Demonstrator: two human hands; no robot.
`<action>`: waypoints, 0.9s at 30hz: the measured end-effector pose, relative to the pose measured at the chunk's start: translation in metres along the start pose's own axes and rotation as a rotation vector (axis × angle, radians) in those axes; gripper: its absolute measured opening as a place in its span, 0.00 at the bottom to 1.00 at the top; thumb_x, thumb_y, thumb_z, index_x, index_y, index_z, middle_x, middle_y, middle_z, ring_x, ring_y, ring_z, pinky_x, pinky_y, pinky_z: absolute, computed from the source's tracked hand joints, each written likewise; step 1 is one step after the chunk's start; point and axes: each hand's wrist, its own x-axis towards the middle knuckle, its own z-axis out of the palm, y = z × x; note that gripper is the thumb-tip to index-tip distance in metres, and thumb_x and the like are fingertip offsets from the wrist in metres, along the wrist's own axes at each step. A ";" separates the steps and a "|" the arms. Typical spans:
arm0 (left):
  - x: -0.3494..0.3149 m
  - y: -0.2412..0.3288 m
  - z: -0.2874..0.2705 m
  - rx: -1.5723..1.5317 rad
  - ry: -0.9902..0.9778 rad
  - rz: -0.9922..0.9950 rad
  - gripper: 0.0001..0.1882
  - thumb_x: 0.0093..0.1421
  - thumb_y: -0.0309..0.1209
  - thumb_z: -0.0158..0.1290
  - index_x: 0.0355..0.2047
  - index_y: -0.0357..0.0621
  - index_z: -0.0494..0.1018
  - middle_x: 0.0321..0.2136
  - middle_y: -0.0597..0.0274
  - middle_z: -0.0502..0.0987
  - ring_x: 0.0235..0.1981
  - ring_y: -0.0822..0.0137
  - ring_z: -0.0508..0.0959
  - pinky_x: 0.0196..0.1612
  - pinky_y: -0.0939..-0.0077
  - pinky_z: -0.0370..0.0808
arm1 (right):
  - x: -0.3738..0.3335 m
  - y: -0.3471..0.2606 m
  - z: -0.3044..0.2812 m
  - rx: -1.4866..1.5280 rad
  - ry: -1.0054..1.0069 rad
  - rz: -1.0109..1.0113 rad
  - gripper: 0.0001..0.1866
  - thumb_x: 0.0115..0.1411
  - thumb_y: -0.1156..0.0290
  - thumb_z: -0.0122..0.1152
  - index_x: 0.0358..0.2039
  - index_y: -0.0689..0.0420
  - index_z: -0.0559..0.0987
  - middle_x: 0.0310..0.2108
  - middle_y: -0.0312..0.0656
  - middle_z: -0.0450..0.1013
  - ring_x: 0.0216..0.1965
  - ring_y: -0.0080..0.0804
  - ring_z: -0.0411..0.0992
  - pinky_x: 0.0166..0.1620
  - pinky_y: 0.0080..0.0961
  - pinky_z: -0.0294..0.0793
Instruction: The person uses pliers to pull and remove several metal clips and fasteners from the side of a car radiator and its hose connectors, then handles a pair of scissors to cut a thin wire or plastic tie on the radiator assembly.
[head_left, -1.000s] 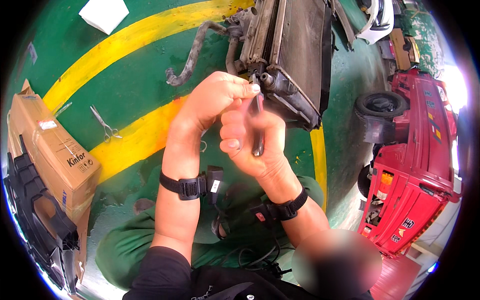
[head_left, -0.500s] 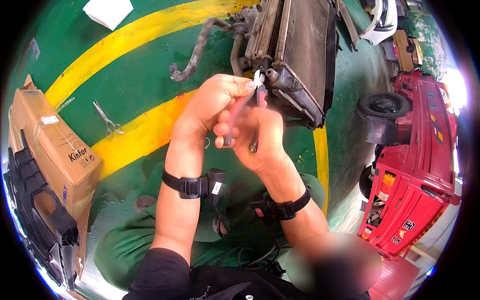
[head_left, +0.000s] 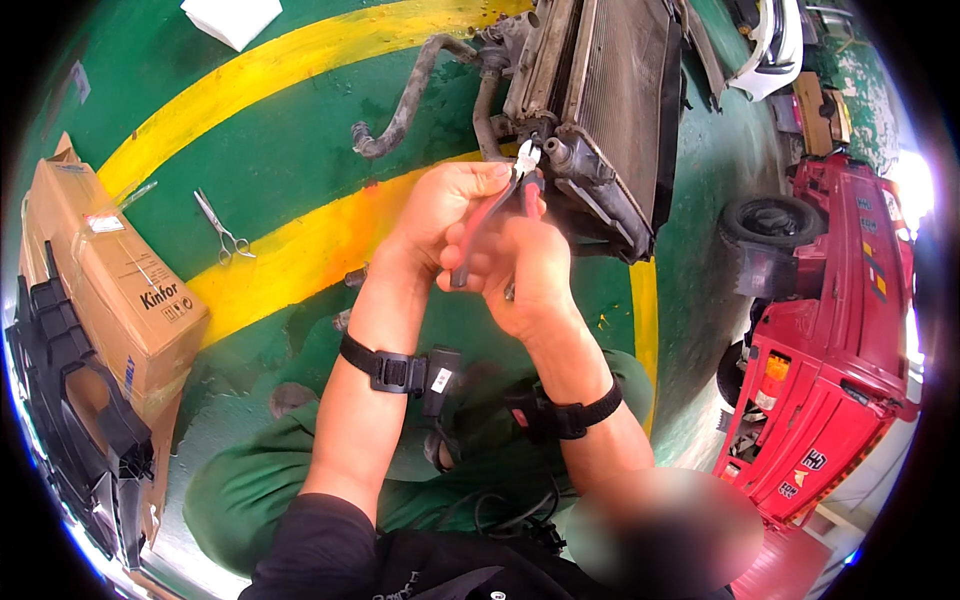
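A pair of pliers [head_left: 526, 160] with bright metal jaws and red-and-black handles sits in my right hand [head_left: 535, 275], its fingers wrapped round the handles. The jaws point away from me, at the near corner of a dusty radiator assembly [head_left: 625, 100], beside a short pipe stub [head_left: 556, 150]. Whether they grip anything there is too small to tell. My left hand [head_left: 445, 210] is closed in a pinch right beside the head of the pliers. What lies between its fingers is hidden. A grey bent hose [head_left: 405, 105] extends left from the radiator assembly.
Scissors [head_left: 220, 225] lie on the green floor [head_left: 300, 130], left of my arms. Further left are a cardboard box [head_left: 110, 270] and a black plastic part [head_left: 90, 390]. A white box [head_left: 232, 18] lies far left. To the right stands a red vehicle [head_left: 840, 330].
The view has shifted slightly, so the surroundings sit a little further right and lower. The pliers' jaws show more fully beyond my left thumb. Both hands stay at the radiator's corner.
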 end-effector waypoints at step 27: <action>0.008 0.008 0.019 0.487 0.076 -0.071 0.20 0.67 0.43 0.51 0.36 0.34 0.76 0.30 0.55 0.81 0.31 0.65 0.81 0.36 0.71 0.79 | -0.036 -0.007 -0.002 -0.584 0.057 -0.142 0.36 0.53 0.55 0.72 0.55 0.61 0.64 0.42 0.43 0.73 0.39 0.27 0.76 0.34 0.31 0.82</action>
